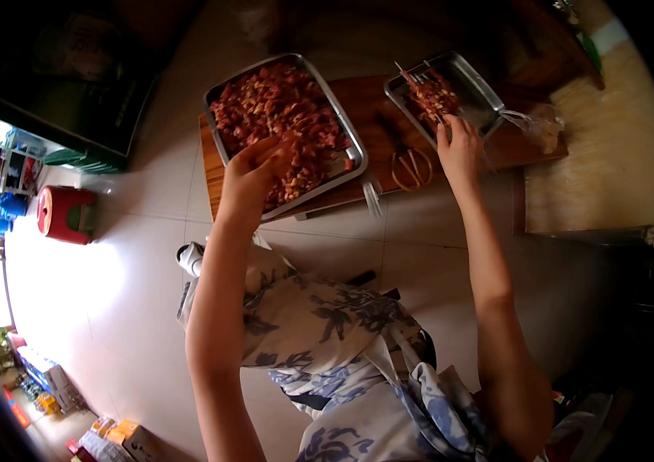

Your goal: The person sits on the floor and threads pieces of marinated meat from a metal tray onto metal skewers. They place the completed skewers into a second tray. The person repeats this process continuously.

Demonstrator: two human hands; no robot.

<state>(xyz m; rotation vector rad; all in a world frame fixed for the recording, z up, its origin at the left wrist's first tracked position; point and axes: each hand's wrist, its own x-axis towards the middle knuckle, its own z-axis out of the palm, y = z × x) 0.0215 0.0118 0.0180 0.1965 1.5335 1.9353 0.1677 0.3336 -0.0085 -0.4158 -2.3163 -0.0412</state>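
Observation:
A large metal tray (356, 144) holds a heap of chopped raw meat (281, 104) with pale bits in it. My left hand (255, 173) is over the near left part of the heap, fingers down at the meat; whether they grasp a piece is hidden. In a smaller metal tray (480, 86) on the right lie meat-threaded skewers (434, 95), bare metal tips pointing away from me. My right hand (460, 144) pinches the near end of a skewer at this tray's near side. Between the trays lies a pair of scissors (412, 168), handles towards me.
Both trays stand on a wooden bench (356, 92). Thin metal skewers (372, 196) jut over its near edge by the large tray. A clear plastic bag (541, 124) lies at its right end. A red stool (64, 213) stands left on the tiled floor, cartons (125, 436) lower left.

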